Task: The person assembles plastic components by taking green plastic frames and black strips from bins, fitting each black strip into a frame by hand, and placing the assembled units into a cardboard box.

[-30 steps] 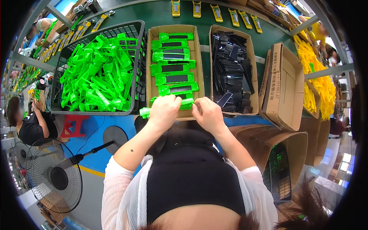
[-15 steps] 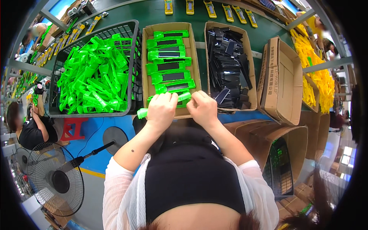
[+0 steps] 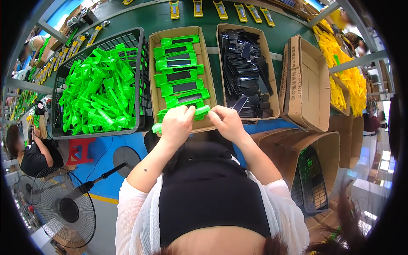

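green plastic keeps both my hands busy at the near end of a cardboard box (image 3: 206, 73): my left hand (image 3: 175, 125) is wrapped over the middle of one piece (image 3: 202, 111), and my right hand (image 3: 228, 123) has thumb and fingertips at its right end. whether the right pinches that end or merely touches it, i cannot tell. the piece lies aslant over the box, just in front of the filled rows.

the step in hand looks to be fingertip work on that end; the next move, as i judge it, calls for a steady left grip and a light right touch, without nudging the nearest row.

by count: one piece in hand; six laid pieces (image 3: 161, 80) plain to see, each with a dark panel (image 3: 182, 88), and perhaps a seventh half hidden by my fingers. one black basket (image 3: 140, 72) at left is heaped with green parts (image 3: 100, 91), too tangled to number. one bin (image 3: 269, 51) at right holds loose panels (image 3: 245, 85), also past counting. beside it tilts one open carton (image 3: 307, 85). six yellow units (image 3: 198, 8) line the far side.
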`<state>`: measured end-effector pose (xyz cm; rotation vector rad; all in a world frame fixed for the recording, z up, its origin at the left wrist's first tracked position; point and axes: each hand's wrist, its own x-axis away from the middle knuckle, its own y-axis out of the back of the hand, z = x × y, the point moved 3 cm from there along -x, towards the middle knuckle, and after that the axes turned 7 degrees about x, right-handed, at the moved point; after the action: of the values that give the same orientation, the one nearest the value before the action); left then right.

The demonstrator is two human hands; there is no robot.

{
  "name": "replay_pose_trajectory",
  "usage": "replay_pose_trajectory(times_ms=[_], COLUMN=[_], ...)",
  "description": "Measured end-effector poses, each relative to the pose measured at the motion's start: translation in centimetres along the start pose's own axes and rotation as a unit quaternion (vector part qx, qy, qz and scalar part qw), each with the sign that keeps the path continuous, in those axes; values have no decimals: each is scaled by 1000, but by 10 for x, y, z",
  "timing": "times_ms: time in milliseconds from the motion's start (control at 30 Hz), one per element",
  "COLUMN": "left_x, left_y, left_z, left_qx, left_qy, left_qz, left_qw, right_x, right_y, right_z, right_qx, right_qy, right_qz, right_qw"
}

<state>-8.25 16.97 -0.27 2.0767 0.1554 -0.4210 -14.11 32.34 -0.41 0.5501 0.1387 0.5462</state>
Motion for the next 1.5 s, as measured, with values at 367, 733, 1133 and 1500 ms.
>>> replay_pose_trajectory(times_ms=[367,733,1133,1500], left_x=[9,68,12,3], left_y=[-14,-19,101,122], left_z=[18,62,125,193], left_qx=[8,159,35,-164], left_qy=[-20,-3,164,-5], left_qz=[7,179,-162,-72], left_qw=[1000,971,973,984], right_x=[-15,-14,-7,-8], right_y=[68,77,69,38], right_z=[-93,-116,-81,-49], right_qx=[355,267,125,-127], right_qy=[32,61,-27,-101], right_qz=[-86,-2,-151,-51], right_qw=[930,962,980,985])
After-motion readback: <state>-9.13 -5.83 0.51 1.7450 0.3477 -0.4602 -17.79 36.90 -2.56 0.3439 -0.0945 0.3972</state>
